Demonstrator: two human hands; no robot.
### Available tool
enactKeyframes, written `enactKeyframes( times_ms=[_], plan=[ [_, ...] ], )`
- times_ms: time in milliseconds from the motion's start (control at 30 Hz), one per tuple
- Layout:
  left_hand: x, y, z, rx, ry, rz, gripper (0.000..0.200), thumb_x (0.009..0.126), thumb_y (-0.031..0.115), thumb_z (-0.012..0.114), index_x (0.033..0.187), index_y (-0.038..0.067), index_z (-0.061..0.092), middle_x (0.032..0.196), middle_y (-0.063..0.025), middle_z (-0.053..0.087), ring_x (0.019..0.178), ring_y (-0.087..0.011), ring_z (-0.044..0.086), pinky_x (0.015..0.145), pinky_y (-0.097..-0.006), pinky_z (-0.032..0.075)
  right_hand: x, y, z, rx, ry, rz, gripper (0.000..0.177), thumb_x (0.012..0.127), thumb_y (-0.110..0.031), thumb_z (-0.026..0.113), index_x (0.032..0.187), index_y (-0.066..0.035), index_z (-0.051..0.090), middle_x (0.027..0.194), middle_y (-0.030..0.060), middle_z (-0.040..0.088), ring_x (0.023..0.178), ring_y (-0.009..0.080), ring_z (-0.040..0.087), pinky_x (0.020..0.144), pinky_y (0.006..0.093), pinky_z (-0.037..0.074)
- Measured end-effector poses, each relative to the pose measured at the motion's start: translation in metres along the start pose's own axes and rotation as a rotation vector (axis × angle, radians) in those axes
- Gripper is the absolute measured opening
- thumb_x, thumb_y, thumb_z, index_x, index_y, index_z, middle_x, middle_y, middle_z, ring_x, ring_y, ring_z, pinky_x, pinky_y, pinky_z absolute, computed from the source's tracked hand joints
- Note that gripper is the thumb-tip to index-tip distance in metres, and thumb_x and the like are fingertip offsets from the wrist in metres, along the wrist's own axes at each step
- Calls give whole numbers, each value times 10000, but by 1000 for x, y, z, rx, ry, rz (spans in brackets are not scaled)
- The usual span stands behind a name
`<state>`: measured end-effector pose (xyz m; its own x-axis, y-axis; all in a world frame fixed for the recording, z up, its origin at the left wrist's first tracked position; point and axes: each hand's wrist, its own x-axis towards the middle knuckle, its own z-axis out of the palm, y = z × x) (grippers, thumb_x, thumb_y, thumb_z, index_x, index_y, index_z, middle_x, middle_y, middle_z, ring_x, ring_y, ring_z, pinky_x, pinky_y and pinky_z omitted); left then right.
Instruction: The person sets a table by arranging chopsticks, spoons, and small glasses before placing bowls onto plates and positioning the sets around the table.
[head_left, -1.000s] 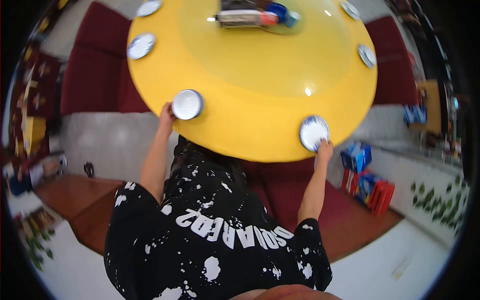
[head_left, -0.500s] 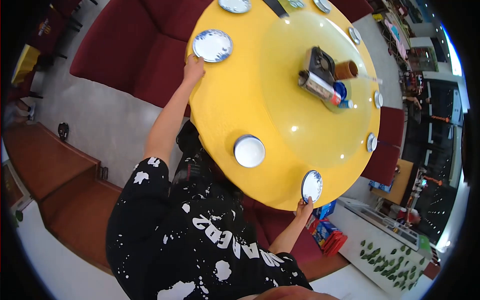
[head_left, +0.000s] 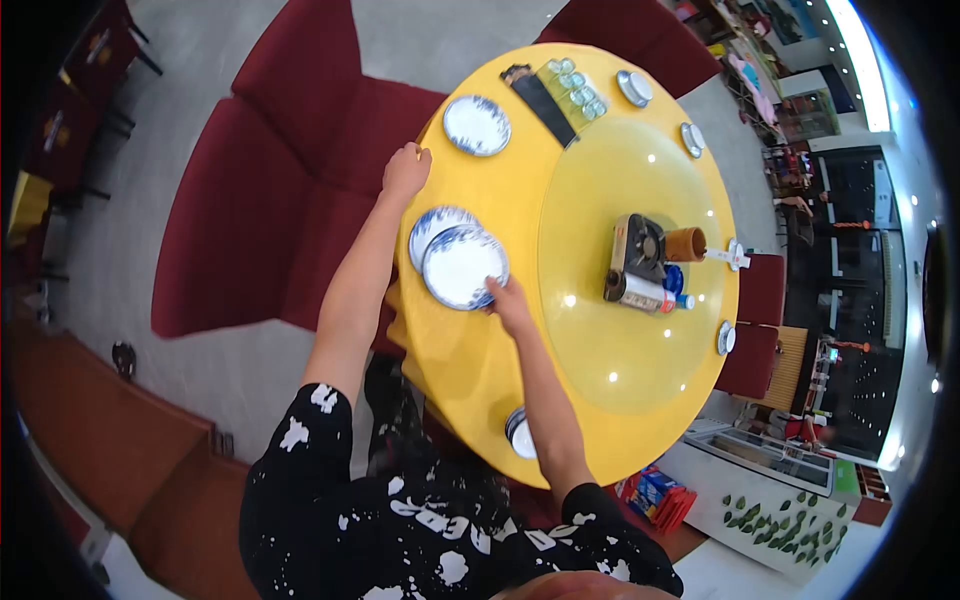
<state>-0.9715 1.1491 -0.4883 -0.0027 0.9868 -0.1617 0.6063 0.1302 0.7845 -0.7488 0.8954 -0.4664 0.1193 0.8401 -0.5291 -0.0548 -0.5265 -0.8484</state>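
My right hand (head_left: 508,303) grips the near right rim of a round white plate (head_left: 465,268) with a blue leaf pattern. This plate overlaps a similar plate (head_left: 432,228) at the table's left side. My left hand (head_left: 406,170) is at the edge of the yellow-covered table (head_left: 480,360), holding nothing, its fingers bent and slightly apart. Just beyond it lies another blue-patterned plate (head_left: 477,126). Partly behind my right forearm, a small stack of dishes (head_left: 519,432) stands near the front edge.
On the glass turntable (head_left: 600,350) stand a portable gas stove (head_left: 637,250) and a brown cup (head_left: 685,244). Several glasses (head_left: 578,90) and a dark folded item (head_left: 540,105) lie at the far side. Place settings line the right rim. A dark red chair (head_left: 270,200) stands left.
My left hand has let go of its plate and moved to the table edge near the farther plate. My right hand has carried its plate left, over the plate the left hand held.
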Motion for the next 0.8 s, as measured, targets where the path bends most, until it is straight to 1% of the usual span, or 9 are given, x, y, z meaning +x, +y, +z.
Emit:
enactKeyframes(
  times_ms=[200,300,333,433,467,567,600,733,800],
  plan=[
    [66,56,45,-22,-55,-174,537,962,334,521,1312,-64,431,1201,-298,619,1115,-429,614,937,-503,493,27,-5,30,-183,42,-39,396,1021,-185,490,1306,39,330,783,124,619,564,141,571,484,273,468],
    [97,41,85,-210,10,-252,479,942,227,535,1288,-85,424,1176,-319,618,1101,-429,620,926,-489,496,27,-24,41,-471,160,-44,480,999,-209,485,1368,24,284,817,251,652,590,323,649,510,412,512],
    [99,45,83,-259,25,-242,453,933,186,533,1276,-89,425,1165,-326,617,1095,-431,620,919,-484,496,42,6,33,-655,257,-271,546,982,-245,476,1396,31,252,839,338,650,686,494,645,616,544,519],
    [95,47,68,-242,76,-24,403,916,138,522,1232,-98,442,1136,-334,617,1067,-439,623,896,-480,490,42,-7,29,-862,234,-142,592,972,-292,470,1411,28,237,847,358,649,763,557,623,711,609,499],
    [94,35,69,-198,145,122,333,912,136,527,1155,-85,469,988,-280,656,860,-386,676,751,-447,522,42,-3,31,-860,234,-113,597,967,-308,472,1414,20,249,852,359,649,761,558,621,712,611,498],
    [24,42,17,-452,-77,-4,285,905,145,553,1086,-62,475,817,-197,650,639,-292,653,593,-398,512,52,10,25,-806,237,-44,601,960,-363,475,1411,-6,302,851,347,652,733,535,630,683,589,509],
    [7,25,16,-492,-86,22,293,909,139,567,1110,-48,466,729,-135,625,536,-187,600,496,-342,478,52,19,21,-766,243,-17,595,962,-386,475,1404,-15,331,839,332,657,709,509,642,652,563,520],
    [-86,10,-14,-578,-236,-47,308,972,113,538,1217,-48,442,792,-116,631,524,-111,542,467,-286,441,27,-30,15,-259,207,244,609,962,-498,475,1363,-41,443,843,237,674,615,350,677,536,417,547],
    [-109,2,-17,-553,-271,-71,289,985,112,527,1216,-44,449,797,-98,629,526,-104,525,477,-277,437,19,-33,22,-104,210,236,635,960,-522,482,1353,-24,463,871,190,674,596,278,672,517,356,547]
  ],
)
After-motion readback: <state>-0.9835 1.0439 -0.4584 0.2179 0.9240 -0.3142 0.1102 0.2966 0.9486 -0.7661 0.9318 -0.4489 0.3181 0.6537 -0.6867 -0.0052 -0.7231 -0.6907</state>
